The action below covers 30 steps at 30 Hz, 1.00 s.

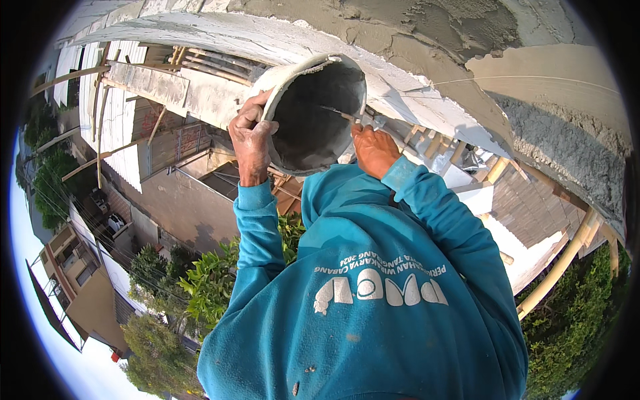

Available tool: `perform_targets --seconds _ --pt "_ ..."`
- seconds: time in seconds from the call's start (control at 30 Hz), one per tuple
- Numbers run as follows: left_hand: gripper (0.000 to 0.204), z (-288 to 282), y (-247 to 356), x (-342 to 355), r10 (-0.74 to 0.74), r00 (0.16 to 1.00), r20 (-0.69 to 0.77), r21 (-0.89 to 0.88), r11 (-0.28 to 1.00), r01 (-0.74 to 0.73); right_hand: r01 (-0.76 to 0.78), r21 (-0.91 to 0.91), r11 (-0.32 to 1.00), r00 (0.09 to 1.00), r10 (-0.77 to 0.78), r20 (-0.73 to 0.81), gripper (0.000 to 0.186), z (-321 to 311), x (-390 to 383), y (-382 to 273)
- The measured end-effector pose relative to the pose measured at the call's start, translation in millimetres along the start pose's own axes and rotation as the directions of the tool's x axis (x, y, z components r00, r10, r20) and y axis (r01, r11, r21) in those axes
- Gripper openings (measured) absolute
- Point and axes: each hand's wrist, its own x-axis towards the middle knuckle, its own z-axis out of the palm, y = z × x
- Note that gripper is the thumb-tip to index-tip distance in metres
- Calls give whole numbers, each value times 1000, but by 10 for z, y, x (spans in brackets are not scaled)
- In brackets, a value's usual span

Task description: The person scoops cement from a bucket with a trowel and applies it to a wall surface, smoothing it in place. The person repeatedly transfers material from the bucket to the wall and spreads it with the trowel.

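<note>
A pale, mortar-crusted bucket (pixel 337 83) is tilted with its dark mouth toward me, next to the wall. My left hand (pixel 252 137) grips its left rim, thumb over the edge and fingers behind. My right hand (pixel 375 150) is closed at the right rim around what looks like a trowel (pixel 345 116). The tool's thin metal part reaches into the bucket's mouth; most of its handle is hidden by my fingers. Grey residue coats the bucket's inside, and how much mortar it holds cannot be made out. Both my sleeves are teal.
Wet grey mortar (pixel 427 40) covers part of the wall along the top, and a thin string (pixel 533 78) runs across it. A mortar-stained plank (pixel 160 88) lies at the left. Bamboo poles (pixel 560 267) stand at the right. Roofs, houses and trees lie far below.
</note>
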Motion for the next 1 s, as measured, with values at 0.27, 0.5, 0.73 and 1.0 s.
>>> perform_targets --seconds 0.27,0.5,0.73,1.0 --pt "32 309 -431 -100 -155 986 54 68 986 151 -201 142 969 968 174 181 37 -154 -382 380" --pt "45 575 -779 -247 -77 990 115 91 994 67 -99 211 972 986 68 150 43 583 -526 326" --pt "39 787 -775 -454 -153 978 139 100 985 140 -313 285 906 950 305 74 48 721 -849 496" --pt "51 1081 -632 -557 -79 877 475 344 933 -102 -485 423 766 853 520 38 30 971 -726 134"
